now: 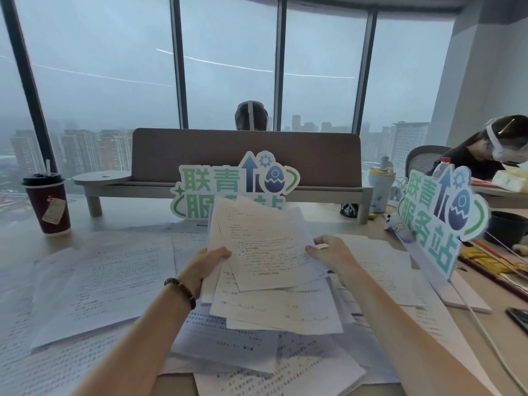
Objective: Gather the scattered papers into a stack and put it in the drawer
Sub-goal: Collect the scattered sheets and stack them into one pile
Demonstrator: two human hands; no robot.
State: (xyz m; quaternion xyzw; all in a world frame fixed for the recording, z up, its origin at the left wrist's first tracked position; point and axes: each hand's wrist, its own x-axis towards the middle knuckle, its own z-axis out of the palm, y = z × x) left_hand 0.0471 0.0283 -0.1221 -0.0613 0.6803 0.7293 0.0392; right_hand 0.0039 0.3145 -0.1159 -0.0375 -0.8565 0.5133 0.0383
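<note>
I hold an uneven bundle of printed white papers [263, 247] lifted above the desk at the centre of the view. My left hand [204, 265], with a dark bead bracelet on the wrist, grips the bundle's left edge. My right hand [331, 254] grips its right edge, thumb on top. The sheets in the bundle are fanned and not squared. Many more printed papers [105, 281] lie scattered flat over the desk [17, 244], left, right and below my arms. No drawer is in view.
A red lidded coffee cup [48, 204] stands at the far left. Two green-and-white cut-out signs stand behind the papers, one at the centre [205, 192], one at the right [437, 221]. A grey divider shelf [245, 164], a bottle [380, 190], a white cable [485, 335] and two other persons are beyond.
</note>
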